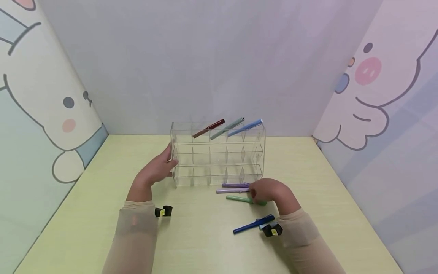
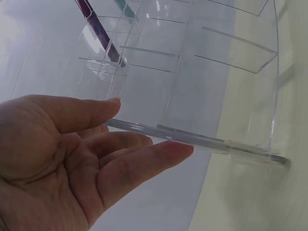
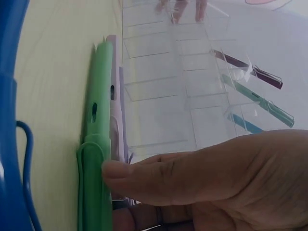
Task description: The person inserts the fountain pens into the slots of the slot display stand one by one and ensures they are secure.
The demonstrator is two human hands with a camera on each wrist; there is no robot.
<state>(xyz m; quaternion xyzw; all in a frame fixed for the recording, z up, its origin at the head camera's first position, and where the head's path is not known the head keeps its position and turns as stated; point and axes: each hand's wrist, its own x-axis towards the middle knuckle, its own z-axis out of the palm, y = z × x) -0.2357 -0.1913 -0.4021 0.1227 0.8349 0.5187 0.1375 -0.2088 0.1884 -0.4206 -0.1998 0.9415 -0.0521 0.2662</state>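
Note:
A clear acrylic pen rack (image 1: 218, 160) with tiered compartments stands at the middle of the table. My left hand (image 1: 159, 167) grips its left side panel, thumb inside and fingers outside in the left wrist view. A dark red pen (image 1: 208, 128), a grey-green pen (image 1: 227, 128) and a blue pen (image 1: 245, 128) lean in the top tier. My right hand (image 1: 270, 192) pinches a green pen (image 3: 98, 115) near its clip; some fingertips are hidden. Just behind it lie a light purple pen (image 1: 232, 191) and a darker purple pen (image 1: 235, 185), their right ends under the hand.
Nearer the front lies a dark blue pen (image 1: 253, 224), with a light blue pen (image 1: 262, 226) partly hidden by the right wrist's black mount (image 1: 272, 230). A grey wall (image 1: 219, 68) stands behind the rack; cartoon-printed panels (image 1: 44, 106) flank the table.

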